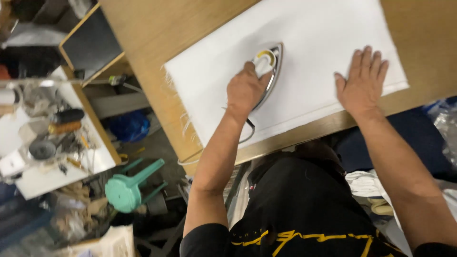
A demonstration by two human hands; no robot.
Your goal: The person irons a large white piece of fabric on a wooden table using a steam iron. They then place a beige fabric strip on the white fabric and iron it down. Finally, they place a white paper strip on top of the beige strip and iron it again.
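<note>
The left hand (245, 90) grips a pointed metal iron (269, 71) on smooth white cloth (309, 33); the right hand (362, 83) lies flat, released, near the cloth's hemmed edge on the wooden table (143, 28).

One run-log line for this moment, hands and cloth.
left hand: gripping iron handle | right hand: flat, pressing white cloth | iron: sole down on cloth | cloth: spread on wooden table

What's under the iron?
The iron sits on a white cloth spread over a wooden table. The left hand grips its handle; the right hand lies flat on the cloth. The cloth under the iron is hidden.
</note>
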